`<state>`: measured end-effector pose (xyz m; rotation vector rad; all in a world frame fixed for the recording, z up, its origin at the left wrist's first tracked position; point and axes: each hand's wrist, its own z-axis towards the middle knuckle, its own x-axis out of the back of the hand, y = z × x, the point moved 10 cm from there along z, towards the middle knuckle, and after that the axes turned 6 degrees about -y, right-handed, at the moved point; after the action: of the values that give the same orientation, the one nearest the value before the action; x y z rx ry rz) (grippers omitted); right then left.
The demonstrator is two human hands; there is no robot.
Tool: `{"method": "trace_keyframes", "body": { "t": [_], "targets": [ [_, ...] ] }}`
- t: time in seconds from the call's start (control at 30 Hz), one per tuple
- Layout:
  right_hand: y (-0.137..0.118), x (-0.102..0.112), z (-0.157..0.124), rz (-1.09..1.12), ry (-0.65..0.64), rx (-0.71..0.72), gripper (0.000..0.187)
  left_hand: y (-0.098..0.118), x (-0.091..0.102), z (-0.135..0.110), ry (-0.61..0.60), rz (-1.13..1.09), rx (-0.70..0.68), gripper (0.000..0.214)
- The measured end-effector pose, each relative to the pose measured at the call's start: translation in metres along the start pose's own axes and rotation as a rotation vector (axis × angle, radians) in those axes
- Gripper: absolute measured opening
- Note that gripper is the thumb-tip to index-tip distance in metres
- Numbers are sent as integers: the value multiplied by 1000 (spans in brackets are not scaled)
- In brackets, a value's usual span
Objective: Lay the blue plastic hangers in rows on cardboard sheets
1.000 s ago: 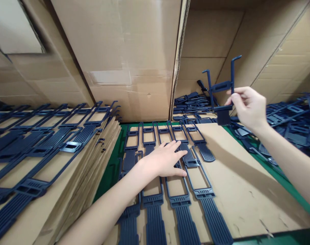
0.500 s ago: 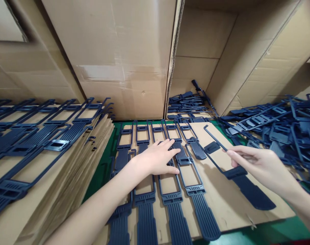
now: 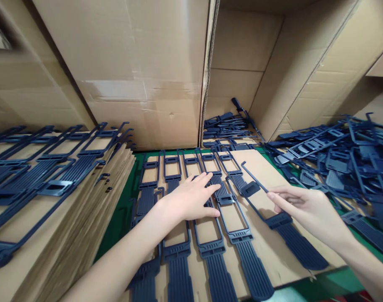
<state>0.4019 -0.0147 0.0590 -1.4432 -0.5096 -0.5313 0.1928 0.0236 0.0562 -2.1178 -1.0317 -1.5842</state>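
My left hand (image 3: 191, 198) rests with fingers spread over a row of dark blue plastic frames, each with a ribbed paddle-shaped end, and covers parts of them. One frame (image 3: 235, 214) lies just right of its fingertips. My right hand (image 3: 301, 203) pinches the side rail of another such frame (image 3: 300, 245) between thumb and fingers. That frame slants over the right part of the cardboard sheet (image 3: 253, 157), its hooked end pointing away and its ribbed paddle towards me. Whether its paddle touches the cardboard I cannot tell.
A loose heap of the same frames (image 3: 339, 155) lies on the right. More sit inside an open cardboard box (image 3: 237, 84) at the back. On the left, a stack of cardboard sheets (image 3: 93, 218) carries further frames. Green table surface (image 3: 339, 281) shows around the sheet.
My right hand has moved left with its frame, bringing it closer to the row. My left hand stays spread in nearly the same place. The view has shifted slightly.
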Motion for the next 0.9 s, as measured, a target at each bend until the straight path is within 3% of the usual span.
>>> {"method": "trace_keyframes", "body": {
  "t": [0.4, 0.9],
  "targets": [
    [-7, 1, 0, -88, 54, 67, 35, -1, -2, 2, 7, -13, -13, 74],
    [-14, -21, -3, 99, -93, 54, 36, -1, -2, 2, 24, 3, -19, 74]
  ]
}}
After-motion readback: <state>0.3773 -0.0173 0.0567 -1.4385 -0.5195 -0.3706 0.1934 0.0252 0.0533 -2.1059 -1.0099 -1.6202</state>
